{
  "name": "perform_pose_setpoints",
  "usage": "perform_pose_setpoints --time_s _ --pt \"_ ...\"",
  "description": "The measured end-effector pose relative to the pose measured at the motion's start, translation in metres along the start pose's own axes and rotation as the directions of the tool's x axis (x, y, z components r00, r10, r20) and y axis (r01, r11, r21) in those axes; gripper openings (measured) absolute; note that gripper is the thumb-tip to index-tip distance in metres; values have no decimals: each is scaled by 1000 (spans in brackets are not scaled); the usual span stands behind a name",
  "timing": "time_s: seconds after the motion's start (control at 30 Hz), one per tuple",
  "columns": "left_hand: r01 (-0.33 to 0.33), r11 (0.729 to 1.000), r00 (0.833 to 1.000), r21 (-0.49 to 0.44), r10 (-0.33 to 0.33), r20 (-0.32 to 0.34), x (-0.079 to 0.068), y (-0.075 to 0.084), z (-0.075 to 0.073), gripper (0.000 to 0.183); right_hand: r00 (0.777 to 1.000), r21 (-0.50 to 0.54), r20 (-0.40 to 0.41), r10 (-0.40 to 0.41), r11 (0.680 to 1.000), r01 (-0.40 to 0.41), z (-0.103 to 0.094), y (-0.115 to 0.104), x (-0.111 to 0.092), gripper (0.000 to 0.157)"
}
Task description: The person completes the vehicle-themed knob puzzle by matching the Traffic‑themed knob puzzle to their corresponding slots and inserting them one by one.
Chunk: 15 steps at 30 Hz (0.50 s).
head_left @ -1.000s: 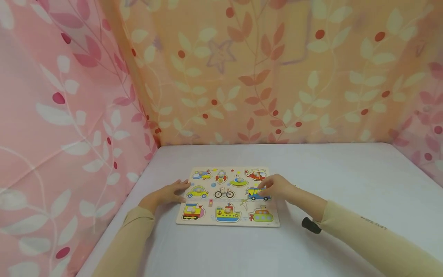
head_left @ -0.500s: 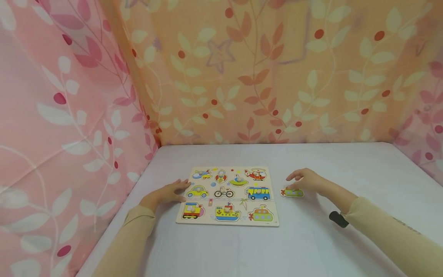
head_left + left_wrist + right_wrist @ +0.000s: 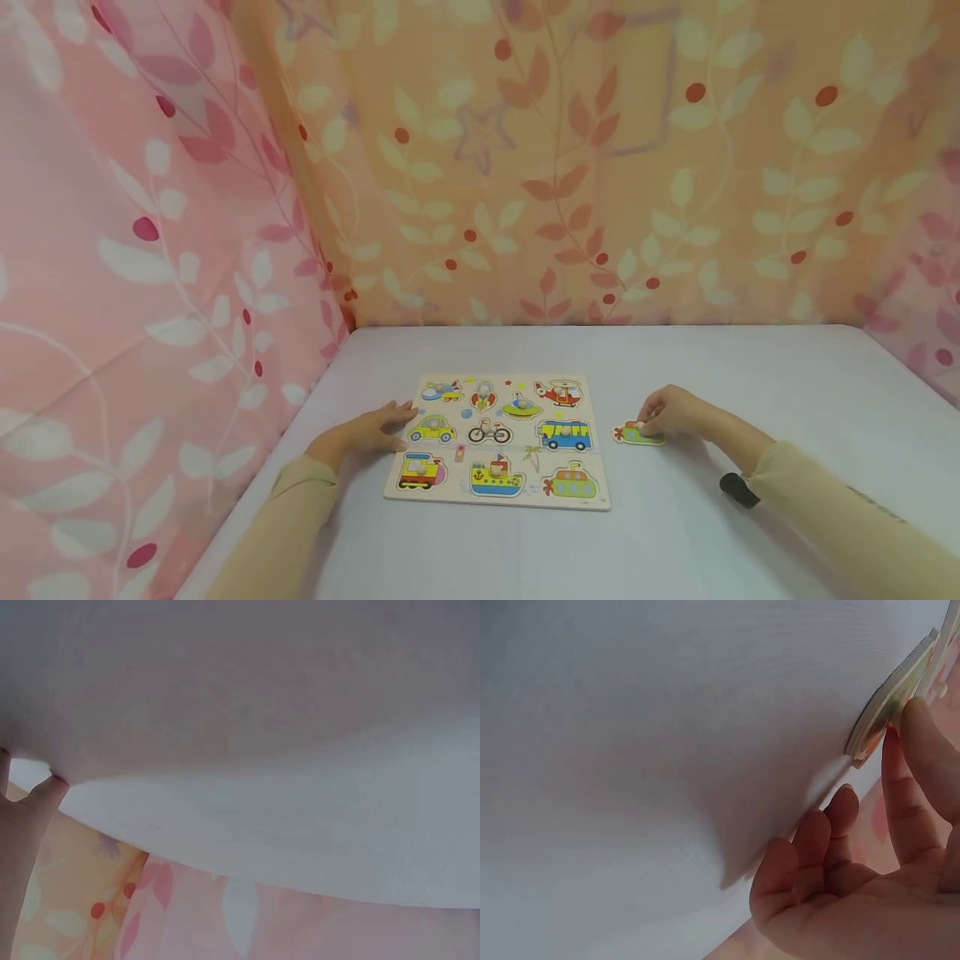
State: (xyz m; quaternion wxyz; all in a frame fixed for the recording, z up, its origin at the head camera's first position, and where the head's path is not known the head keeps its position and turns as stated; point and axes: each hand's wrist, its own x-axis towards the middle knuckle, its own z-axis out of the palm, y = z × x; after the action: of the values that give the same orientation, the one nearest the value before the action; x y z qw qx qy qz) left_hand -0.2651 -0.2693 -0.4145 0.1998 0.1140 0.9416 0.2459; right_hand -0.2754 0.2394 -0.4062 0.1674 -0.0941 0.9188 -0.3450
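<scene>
A wooden knob puzzle board [image 3: 459, 485] with vehicle pictures lies on the white table. My left hand [image 3: 375, 427] rests at its left edge, fingers spread; in the left wrist view only part of that hand [image 3: 30, 817] shows at the left border. To the right of the board is a green submarine puzzle piece [image 3: 630, 434] with a red propeller. My right hand [image 3: 675, 410] pinches it from above between thumb and index finger. From the right wrist, the submarine piece [image 3: 885, 709] appears edge-on at the fingertips, the other fingers of the hand [image 3: 855, 892] loosely bent.
On the board, a bus piece [image 3: 566, 435], a ship piece [image 3: 497, 477] and several other vehicle pieces sit in their recesses. The submarine recess [image 3: 572, 483] at bottom right shows a printed submarine. Floral curtains [image 3: 480, 167] stand behind the table [image 3: 510, 558] and at its sides.
My right hand has moved from over the bus on the board rightward to the submarine piece, and its thumb and index finger have closed on it. My left hand stays at the board's edge.
</scene>
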Motion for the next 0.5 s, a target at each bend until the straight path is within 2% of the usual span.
perform_pose_setpoints --time_s 0.1,0.3,0.4,0.5 --pt "8 1000 1000 10 -8 -2 -1 0 3 68 1000 -11 2 -9 1000 9 2 0 -1 7" --pt "-41 999 999 -5 41 -22 -6 2 2 67 999 -14 -1 -36 999 36 2 -3 -2 8" --pt "-60 998 998 -11 60 -25 -7 1 2 67 1000 -15 -3 -24 1000 24 2 -6 -3 9" --pt "-50 999 998 -21 49 -26 -8 2 0 68 1000 -24 -9 -22 999 22 3 -12 -4 10"
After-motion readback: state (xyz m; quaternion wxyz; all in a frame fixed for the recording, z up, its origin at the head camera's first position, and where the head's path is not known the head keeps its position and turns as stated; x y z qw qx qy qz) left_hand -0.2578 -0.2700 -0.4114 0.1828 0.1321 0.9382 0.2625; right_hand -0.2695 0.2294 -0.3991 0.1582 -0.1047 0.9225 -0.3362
